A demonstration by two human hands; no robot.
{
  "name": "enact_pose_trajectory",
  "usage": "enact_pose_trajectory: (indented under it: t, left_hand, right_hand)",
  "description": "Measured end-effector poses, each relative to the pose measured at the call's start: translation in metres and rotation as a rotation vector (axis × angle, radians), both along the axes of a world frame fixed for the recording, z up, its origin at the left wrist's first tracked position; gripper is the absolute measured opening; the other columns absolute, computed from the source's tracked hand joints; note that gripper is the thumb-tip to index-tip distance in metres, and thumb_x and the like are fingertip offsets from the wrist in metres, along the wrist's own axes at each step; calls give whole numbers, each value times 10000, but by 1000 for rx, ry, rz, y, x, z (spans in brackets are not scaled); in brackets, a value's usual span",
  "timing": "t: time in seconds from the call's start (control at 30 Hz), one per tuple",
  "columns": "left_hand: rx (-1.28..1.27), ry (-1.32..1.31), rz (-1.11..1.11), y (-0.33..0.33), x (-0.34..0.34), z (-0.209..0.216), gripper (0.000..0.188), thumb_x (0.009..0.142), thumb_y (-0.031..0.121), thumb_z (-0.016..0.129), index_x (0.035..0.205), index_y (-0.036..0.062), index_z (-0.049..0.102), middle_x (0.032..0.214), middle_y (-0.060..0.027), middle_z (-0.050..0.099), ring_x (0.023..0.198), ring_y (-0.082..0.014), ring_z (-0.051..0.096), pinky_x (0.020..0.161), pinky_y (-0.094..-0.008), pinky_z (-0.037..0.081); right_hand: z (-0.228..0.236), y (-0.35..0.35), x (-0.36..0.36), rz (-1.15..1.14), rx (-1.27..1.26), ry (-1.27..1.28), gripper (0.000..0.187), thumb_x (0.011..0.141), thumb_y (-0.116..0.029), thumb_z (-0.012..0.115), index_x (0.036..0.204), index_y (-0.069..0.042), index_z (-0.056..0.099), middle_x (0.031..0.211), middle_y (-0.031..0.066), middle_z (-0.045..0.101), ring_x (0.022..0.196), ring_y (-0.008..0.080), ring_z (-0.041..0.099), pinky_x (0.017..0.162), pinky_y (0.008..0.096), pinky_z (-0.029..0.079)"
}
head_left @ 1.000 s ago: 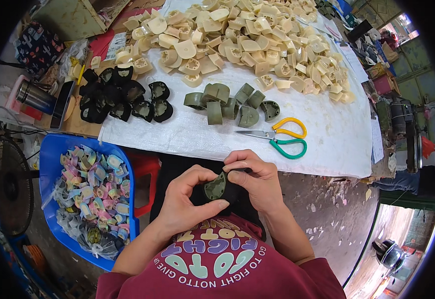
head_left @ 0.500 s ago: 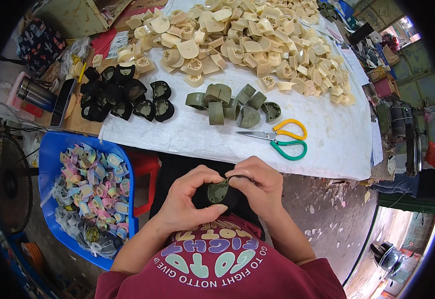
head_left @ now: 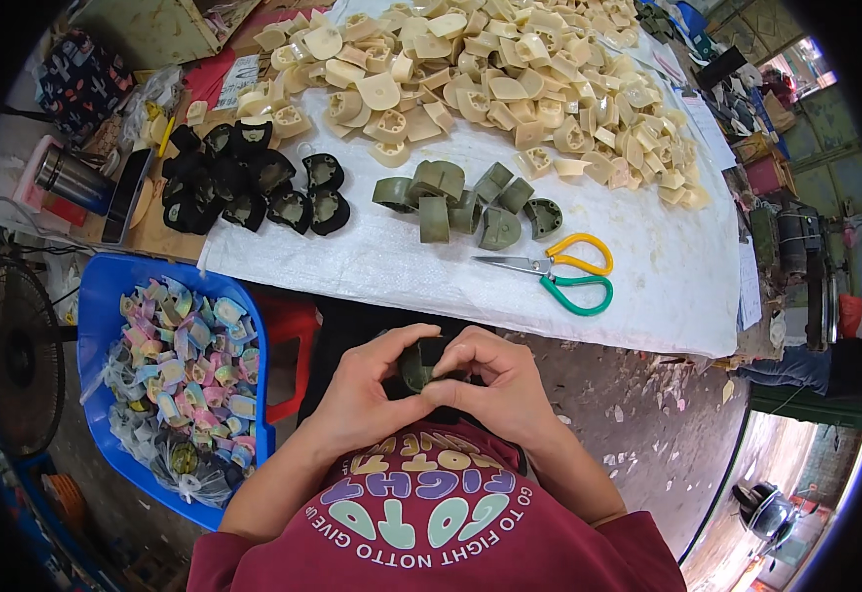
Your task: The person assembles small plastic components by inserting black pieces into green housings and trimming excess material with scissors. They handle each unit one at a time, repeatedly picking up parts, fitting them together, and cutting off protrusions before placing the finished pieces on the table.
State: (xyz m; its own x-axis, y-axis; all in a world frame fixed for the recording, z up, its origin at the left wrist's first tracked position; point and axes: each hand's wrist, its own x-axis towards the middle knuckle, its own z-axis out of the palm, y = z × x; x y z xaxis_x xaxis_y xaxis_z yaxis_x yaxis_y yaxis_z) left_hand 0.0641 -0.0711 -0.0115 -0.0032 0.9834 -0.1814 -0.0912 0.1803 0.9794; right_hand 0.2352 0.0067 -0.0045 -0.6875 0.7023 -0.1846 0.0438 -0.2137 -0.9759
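Observation:
Close to my body, my left hand [head_left: 367, 385] curls its thumb and fingers around a dark olive-green shoe heel block [head_left: 414, 372]. My right hand [head_left: 490, 385] presses thumb and bent fingers against the block's right side, and these fingers partly cover it. Some dark material shows by the right fingers, too hidden to make out. On the white sheet lies a small group of bare olive-green heel blocks [head_left: 441, 183]. Left of them sits a cluster of heel blocks with black covering [head_left: 271, 173].
Scissors [head_left: 559, 271] with yellow and green handles lie near the front edge of the white-sheeted table [head_left: 332, 276]. Cream heel blocks [head_left: 510, 89] are heaped at the back. A blue tub [head_left: 263, 395] of pastel pieces stands left, by a red stool [head_left: 298, 345] and a fan [head_left: 16, 355].
My right hand has shifted left and down onto the heel block, its fingers now curled against it. The block has turned, its hollow face less visible. A black strip in the right fingers no longer shows.

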Motion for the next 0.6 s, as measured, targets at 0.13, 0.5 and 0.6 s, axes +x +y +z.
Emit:
enact_pose_trajectory:
  t: [0.13, 0.5, 0.6]
  left_hand:
    - [133, 158, -28, 3, -5, 2, 591, 718, 35, 732, 1270, 26, 522, 1137, -103, 596, 1003, -175, 602, 891, -286, 468]
    - [315, 333, 40, 3, -1, -4, 567, 746, 58, 741, 1271, 32, 530, 1263, -152, 571, 1149, -240, 574, 965, -337, 444]
    - [344, 353, 29, 3, -1, -4, 557, 746, 53, 740, 1262, 27, 533, 1269, -159, 569, 1153, -247, 573, 969, -342, 443]
  right_hand:
    - [3, -1, 1, -16, -100, 66, 163, 765, -30, 762, 897, -20, 667, 851, 3, 574, 756, 54, 557, 667, 202, 460]
    - [16, 0, 0, -35, 43, -113, 125, 776, 38, 735, 860, 10, 646, 861, 28, 589, 729, 68, 590, 648, 195, 492]
    - [22, 3, -1, -6, 166, -164, 120, 758, 20, 752, 827, 0, 656, 841, 28, 586, 727, 72, 583, 643, 206, 484]
